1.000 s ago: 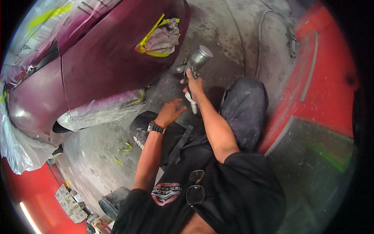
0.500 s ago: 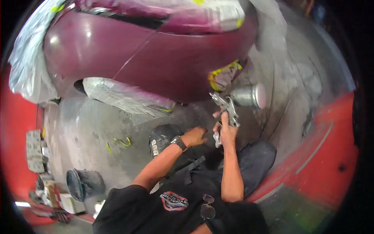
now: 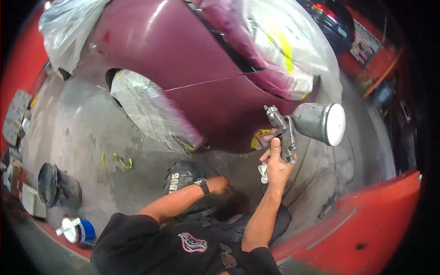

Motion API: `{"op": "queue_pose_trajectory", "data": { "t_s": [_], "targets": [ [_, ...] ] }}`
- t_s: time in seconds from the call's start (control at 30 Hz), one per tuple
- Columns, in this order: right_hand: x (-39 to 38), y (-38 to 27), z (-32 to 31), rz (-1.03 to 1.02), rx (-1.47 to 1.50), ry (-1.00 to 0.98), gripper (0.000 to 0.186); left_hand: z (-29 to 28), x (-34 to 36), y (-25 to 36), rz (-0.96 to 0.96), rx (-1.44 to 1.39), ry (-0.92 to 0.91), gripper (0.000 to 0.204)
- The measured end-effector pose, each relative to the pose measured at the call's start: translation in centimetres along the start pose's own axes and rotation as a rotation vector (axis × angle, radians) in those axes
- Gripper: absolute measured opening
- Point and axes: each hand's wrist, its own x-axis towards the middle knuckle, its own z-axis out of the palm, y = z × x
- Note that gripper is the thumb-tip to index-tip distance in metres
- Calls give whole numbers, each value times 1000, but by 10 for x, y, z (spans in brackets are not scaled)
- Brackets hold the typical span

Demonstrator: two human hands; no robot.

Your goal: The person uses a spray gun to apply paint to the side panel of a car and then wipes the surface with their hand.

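Note:
My right hand (image 3: 278, 168) is closed round the handle of a metal spray gun (image 3: 286, 140). The gun is raised before the car, its nozzle tilted up and left. A grey paint cup (image 3: 311, 120) with a white lid juts out to its right. Something small, white and crumpled (image 3: 262, 174) shows below my fingers; I cannot tell what. My left hand (image 3: 218, 185) is beside my knee, fingers loosely apart, with nothing seen in it. Beyond both hands is the maroon car panel (image 3: 201, 105), and masking film (image 3: 146, 107) covers the wheel.
Plastic sheeting (image 3: 293, 50) with yellow tape drapes the car's upper side. A black bucket (image 3: 58, 185) and a blue can (image 3: 85, 230) stand at lower left. Yellow tape scraps (image 3: 123, 161) lie on the floor. A hose (image 3: 327, 172) curves over the floor at right.
The spray gun has risen and turned in my right hand, its cup now higher and farther right. My left hand has shifted slightly down and left in view. My view has swung right.

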Motion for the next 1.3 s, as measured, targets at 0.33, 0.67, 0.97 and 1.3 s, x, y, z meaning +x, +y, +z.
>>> {"op": "queue_pose_trajectory", "data": {
  "t_s": [0.33,0.67,0.97,1.3],
  "targets": [
    [5,-20,68,-51,-45,-287,35,-11,1,3,171,-41,294,35],
    [4,-54,107,-42,-83,-420,24,-184,-73,46,311,-105,1568,56],
    [-4,-93,148,-83,-138,-456,24,-297,-95,9,334,234,1685,90],
    [-2,-81,158,-86,-182,-436,25,-351,-113,-39,73,411,1631,96]
  ]
}}
